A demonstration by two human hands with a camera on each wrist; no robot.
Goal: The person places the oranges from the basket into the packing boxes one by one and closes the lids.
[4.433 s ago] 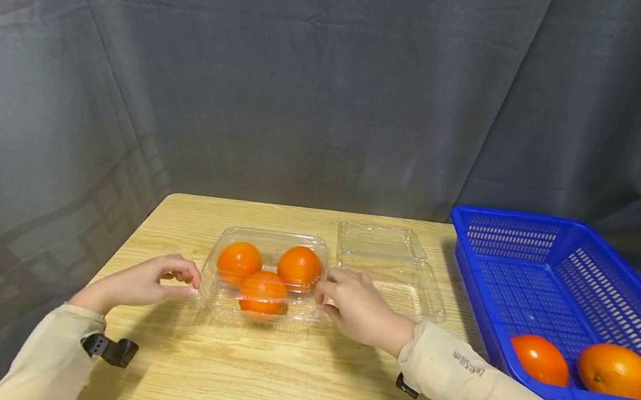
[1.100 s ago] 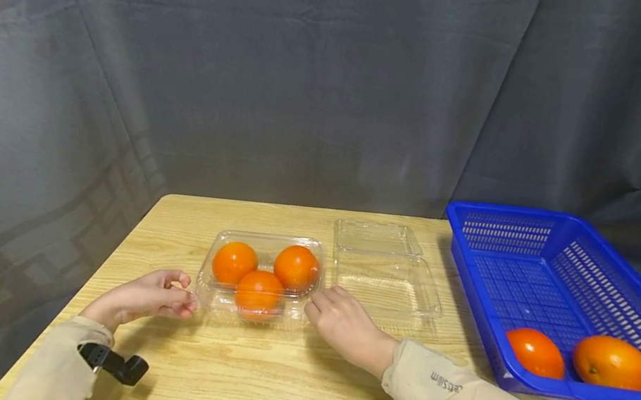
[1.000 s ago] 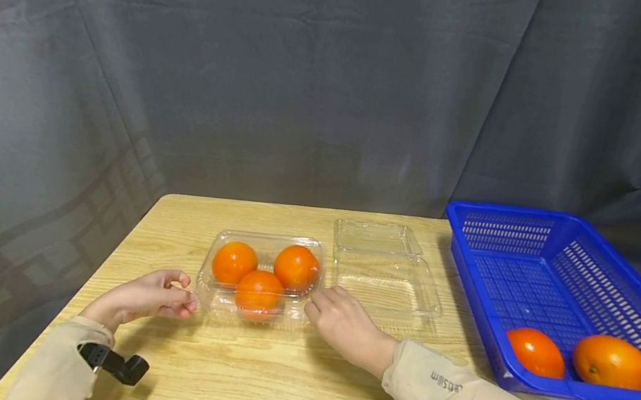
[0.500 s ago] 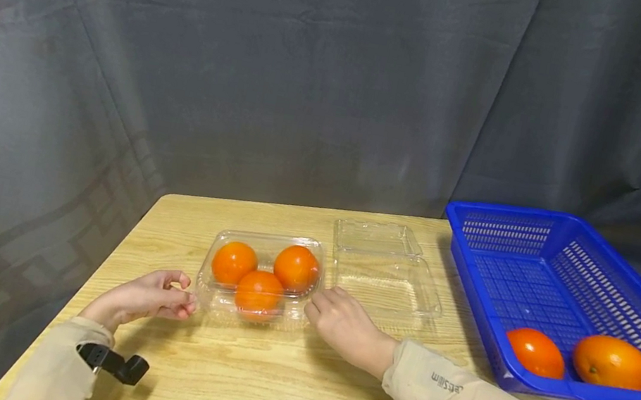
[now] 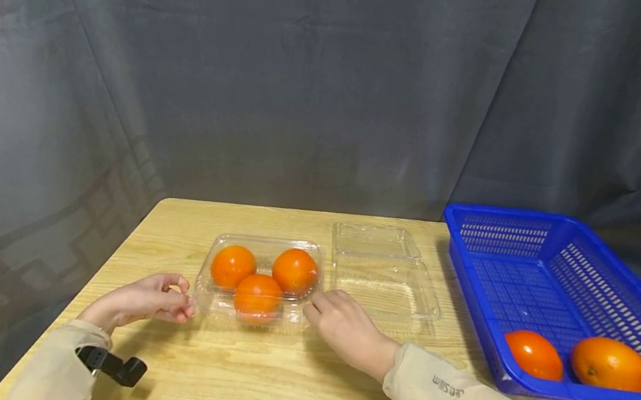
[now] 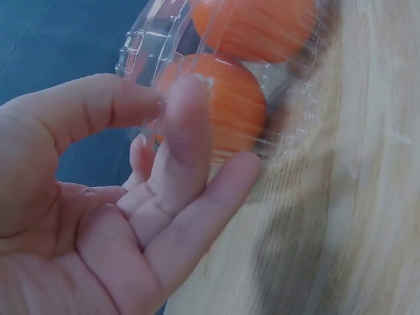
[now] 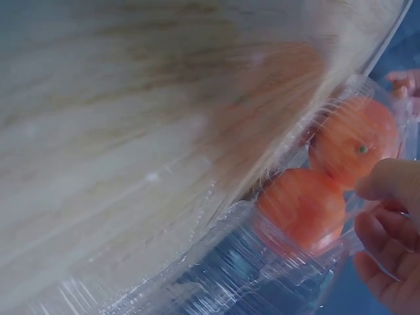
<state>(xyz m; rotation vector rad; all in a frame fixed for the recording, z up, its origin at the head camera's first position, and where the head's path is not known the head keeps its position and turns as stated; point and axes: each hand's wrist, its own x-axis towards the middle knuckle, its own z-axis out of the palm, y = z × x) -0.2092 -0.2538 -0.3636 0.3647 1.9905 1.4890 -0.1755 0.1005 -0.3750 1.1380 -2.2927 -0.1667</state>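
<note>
A clear plastic container (image 5: 286,319) holds three orange fruits, two (image 5: 233,267) (image 5: 295,272) behind and one (image 5: 258,298) in front, seen through its clear plastic. My left hand (image 5: 151,299) is at its front left corner; the left wrist view shows thumb and a finger (image 6: 187,118) pinching the edge, other fingers spread. At the front right corner, my right hand (image 5: 349,327) pinches the rim with bent fingers; in the right wrist view the thumb (image 7: 387,180) lies close to the fruit (image 7: 302,210). Whether the lid is latched, I cannot tell.
An open, clear container (image 5: 385,290) lies behind my right hand, its lid (image 5: 377,241) folded back. A blue basket (image 5: 473,298) at the right holds two orange fruits (image 5: 534,354) (image 5: 612,364). A grey curtain (image 5: 315,85) hangs behind the wooden table (image 5: 224,383).
Since the oldest frame, my right hand has shifted towards the front right corner and my left hand has closed in on the left corner. Over the last second both hands have hardly moved.
</note>
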